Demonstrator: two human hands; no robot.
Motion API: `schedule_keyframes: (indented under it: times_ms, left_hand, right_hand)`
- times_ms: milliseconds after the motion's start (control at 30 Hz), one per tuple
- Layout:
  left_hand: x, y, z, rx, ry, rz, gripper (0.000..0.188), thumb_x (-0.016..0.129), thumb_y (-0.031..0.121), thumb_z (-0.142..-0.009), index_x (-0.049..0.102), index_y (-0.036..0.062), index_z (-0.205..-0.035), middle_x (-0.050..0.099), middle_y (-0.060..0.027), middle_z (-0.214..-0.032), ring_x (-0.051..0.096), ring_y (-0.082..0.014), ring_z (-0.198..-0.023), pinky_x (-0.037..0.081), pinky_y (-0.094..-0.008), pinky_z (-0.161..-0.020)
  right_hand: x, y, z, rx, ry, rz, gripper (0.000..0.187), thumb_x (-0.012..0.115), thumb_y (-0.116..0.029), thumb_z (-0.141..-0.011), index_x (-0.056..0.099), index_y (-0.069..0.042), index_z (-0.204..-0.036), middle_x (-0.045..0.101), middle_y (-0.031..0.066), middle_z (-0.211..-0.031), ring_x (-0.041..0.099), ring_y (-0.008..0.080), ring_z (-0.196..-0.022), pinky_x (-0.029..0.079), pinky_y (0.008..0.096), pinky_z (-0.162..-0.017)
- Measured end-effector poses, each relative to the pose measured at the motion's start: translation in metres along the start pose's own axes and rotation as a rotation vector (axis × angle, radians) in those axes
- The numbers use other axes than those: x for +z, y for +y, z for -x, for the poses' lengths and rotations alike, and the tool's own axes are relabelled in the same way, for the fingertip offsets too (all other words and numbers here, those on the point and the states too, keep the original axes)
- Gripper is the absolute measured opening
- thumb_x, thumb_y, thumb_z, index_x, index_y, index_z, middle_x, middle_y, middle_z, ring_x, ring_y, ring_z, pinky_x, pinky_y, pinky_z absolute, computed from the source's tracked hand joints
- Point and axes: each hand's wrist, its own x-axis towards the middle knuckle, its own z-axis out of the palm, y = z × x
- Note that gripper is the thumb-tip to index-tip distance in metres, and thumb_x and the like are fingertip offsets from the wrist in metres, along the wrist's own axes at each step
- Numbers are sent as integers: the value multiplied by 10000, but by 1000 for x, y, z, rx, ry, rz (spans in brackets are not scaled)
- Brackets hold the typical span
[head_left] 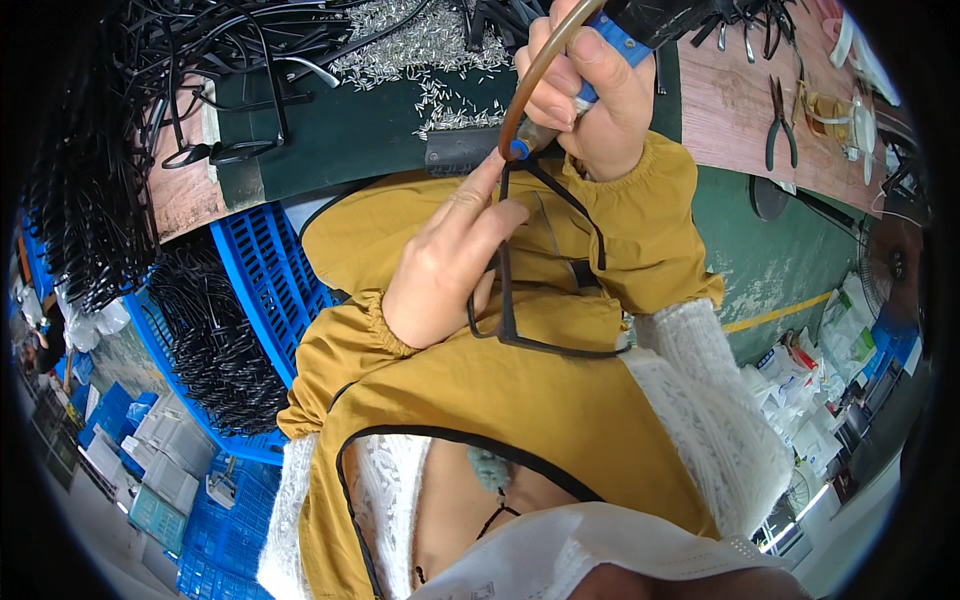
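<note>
My left hand point(440, 265) is closed around one arm of a black eyeglass frame point(507, 295), which hangs below the fingers in front of the apron. Its index fingertip reaches up to the tool's nose. My right hand point(605, 105) wraps round a blue-and-black handheld tool point(622, 42), tilted with its metal nose pointing down toward my left. A brown hose point(535, 80) curves past the right fingers and ends close to the nose. The end of the frame's arm meets the tool tip, though the exact contact is too small to make out.
Small silver metal pins point(425, 45) are heaped on the dark green bench mat point(330, 135). Black eyeglass frames point(100, 190) pile up at the left. A blue basket point(265, 290) holds more black parts. Black-handled pliers point(780, 125) lie at the right.
</note>
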Motion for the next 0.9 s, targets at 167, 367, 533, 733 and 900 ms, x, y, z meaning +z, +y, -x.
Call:
schedule_keyframes:
  times_ms: [167,367,533,733,900]
  left_hand:
    - [8,-7,-1,-6,140,207,420,554,-185,-810,598,11,-1178,558,-375,-1376,646,-465,-1195,527,-358,-928]
    - [16,-14,5,5,178,194,426,541,-192,-816,591,19,-1183,566,-376,-1375,682,-426,-1135,543,-371,-886]
    - [17,-21,7,34,172,162,458,528,-208,-781,590,19,-1174,568,-387,-1364,705,-411,-1071,560,-359,-828]
    - [16,-25,5,73,176,205,469,516,-216,-758,584,12,-1162,555,-401,-1365,725,-385,-999,563,-352,-792]
    - [13,-22,6,36,148,225,481,512,-222,-751,579,15,-1164,532,-396,-1398,706,-407,-1026,563,-350,-807]
  right_hand:
    - [-2,-3,-5,-135,-66,-23,251,680,-242,-995,473,-101,-1013,414,6,-678,404,107,-500,319,252,-444]
    - [1,2,-2,-109,74,-24,233,698,-205,-978,502,-86,-1019,436,10,-672,439,118,-495,340,259,-441]
    - [5,6,-4,-41,-22,15,148,671,-100,-950,535,-60,-996,490,44,-632,476,146,-465,358,275,-419]
    - [-1,0,-15,-175,78,-13,189,608,-270,-1040,528,-110,-982,426,-26,-668,417,83,-505,320,230,-435]
    - [-21,11,-31,-313,-89,-499,197,606,-224,-1041,513,-100,-921,472,-9,-695,445,94,-510,348,234,-436]
